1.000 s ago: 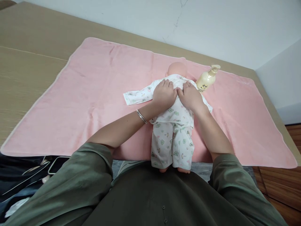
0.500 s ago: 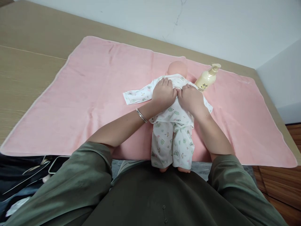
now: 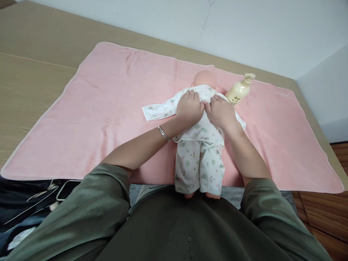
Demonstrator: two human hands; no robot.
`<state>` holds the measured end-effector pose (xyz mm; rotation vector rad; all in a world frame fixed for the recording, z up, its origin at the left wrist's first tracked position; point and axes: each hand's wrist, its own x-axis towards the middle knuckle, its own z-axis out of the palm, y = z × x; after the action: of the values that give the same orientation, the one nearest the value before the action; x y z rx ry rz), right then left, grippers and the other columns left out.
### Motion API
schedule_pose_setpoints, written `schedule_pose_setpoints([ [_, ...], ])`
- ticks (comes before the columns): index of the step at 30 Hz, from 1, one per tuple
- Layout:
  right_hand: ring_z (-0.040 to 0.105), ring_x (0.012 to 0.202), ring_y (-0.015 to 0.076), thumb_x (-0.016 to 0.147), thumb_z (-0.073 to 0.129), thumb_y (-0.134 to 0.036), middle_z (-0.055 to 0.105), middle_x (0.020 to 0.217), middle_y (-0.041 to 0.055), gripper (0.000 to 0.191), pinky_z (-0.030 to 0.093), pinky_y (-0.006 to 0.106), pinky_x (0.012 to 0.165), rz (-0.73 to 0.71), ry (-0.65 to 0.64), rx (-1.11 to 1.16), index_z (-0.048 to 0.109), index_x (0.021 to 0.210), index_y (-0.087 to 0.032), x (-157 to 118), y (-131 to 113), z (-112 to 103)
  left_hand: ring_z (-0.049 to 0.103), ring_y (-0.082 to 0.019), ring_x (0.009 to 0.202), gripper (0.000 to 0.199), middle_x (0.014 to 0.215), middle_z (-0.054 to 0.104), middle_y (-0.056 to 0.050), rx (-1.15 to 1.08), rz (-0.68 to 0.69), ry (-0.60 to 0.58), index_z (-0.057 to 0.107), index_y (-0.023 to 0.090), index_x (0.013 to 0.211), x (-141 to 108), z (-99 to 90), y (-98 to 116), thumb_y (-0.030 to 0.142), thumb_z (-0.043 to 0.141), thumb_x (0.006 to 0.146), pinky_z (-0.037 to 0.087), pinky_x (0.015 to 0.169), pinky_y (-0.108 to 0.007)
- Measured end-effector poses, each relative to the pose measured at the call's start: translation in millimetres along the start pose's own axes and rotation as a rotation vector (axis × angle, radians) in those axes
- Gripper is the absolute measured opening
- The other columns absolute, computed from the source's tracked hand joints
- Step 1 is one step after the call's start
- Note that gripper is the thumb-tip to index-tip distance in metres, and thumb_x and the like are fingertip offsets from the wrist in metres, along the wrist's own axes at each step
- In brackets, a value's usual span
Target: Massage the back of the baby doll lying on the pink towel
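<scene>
Pale wall (image 3: 244,32) behind, tan table (image 3: 40,79), pink mat (image 3: 130,87) spread over it. Doll (image 3: 200,135) lies on the mat, apparently face down, fully dressed. Left hand (image 3: 189,108) and right hand (image 3: 221,111) look open, laid palm-down on its upper back, thumbs nearly meeting; no clear grip on cloth. Progress: doll positioned, both hands in contact; what's left can't be told. Feet (image 3: 212,196) overhang the mat's near edge. Pump bottle (image 3: 239,91) just beyond right hand crowds that side; mat stretches wider leftward.
</scene>
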<state>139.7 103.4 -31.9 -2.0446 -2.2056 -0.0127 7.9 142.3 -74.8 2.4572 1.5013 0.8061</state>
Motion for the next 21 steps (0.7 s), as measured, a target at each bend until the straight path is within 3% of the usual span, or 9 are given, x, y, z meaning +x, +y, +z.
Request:
schedule_pose_setpoints([
  [9, 0.048, 0.136, 0.0343, 0.104, 0.026, -0.039, 0.055, 0.143, 0.0231, 0.056, 0.043, 0.049, 0.108, 0.024, -0.009, 0.013, 0.059, 0.129, -0.002, 0.7, 0.9, -0.5, 0.049, -0.036, 0.138, 0.050, 0.141, 0.055, -0.026, -0.022, 0.018, 0.029, 0.054, 0.001, 0.131, -0.9, 3.8, -3.8, 0.032, 0.036, 0.096, 0.037, 0.119, -0.053],
  [21, 0.042, 0.142, 0.0336, 0.104, 0.027, -0.040, 0.048, 0.150, 0.0213, 0.056, 0.040, 0.051, 0.113, 0.048, -0.040, 0.047, 0.055, 0.136, -0.003, 0.5, -0.9, -3.4, 0.049, -0.038, 0.137, 0.051, 0.141, 0.054, -0.029, -0.016, 0.001, 0.007, 0.054, -0.003, 0.130, -0.8, 1.0, -0.8, 0.030, 0.035, 0.096, 0.036, 0.119, -0.053],
])
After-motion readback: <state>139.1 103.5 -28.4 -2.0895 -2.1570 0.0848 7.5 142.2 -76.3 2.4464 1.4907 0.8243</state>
